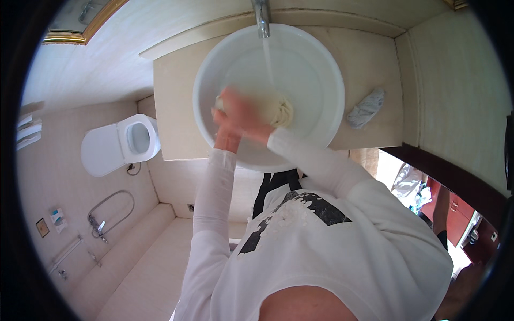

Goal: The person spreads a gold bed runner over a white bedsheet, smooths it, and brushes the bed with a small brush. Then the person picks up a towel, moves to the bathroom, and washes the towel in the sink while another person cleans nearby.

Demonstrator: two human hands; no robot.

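Note:
Water runs from a chrome faucet (263,24) into a large round white basin (335,80). Inside it, at the lower left, my left hand (227,122) and my right hand (251,116) are pressed close together over a cream-coloured wet cloth (283,112). The cloth's twisted end shows to the right of my hands. My right hand is blurred and covers part of the cloth; its fingers cannot be made out. The left fingers lie at the cloth's left end, and their hold on it is partly hidden.
A crumpled light grey cloth (366,108) lies on the beige counter (373,60) right of the basin. A white toilet (138,138) with its lid raised stands to the left, with a shower hose (130,196) beyond. A gold-framed mirror (84,36) is at the upper left.

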